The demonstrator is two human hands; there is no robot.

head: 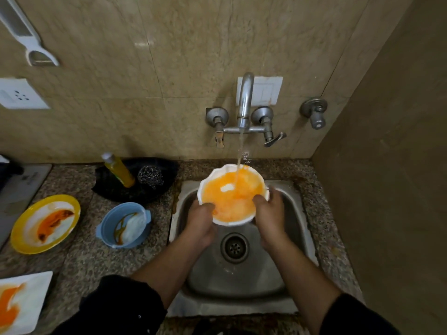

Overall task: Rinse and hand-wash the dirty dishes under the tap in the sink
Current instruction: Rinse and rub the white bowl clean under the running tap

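A white scalloped bowl (232,194), smeared orange inside, is held over the steel sink (294,221) under the running tap (244,102). Water falls into the bowl near its far rim. My left hand (200,223) grips the bowl's near-left rim, thumb inside. My right hand (270,216) grips the right rim, thumb on the edge. On the counter to the left lie a blue bowl (123,224) with brown streaks, a yellow-rimmed plate (45,223) with orange-brown sauce, and a white square plate (18,303) with orange smears.
A black tray (159,189) behind the blue bowl holds a yellow soap bottle (119,170) and a steel scourer (150,176). The drain (235,247) lies below the bowl. A brown wall (387,165) closes the right side. A socket (19,94) and a peeler (26,35) are on the tiled wall.
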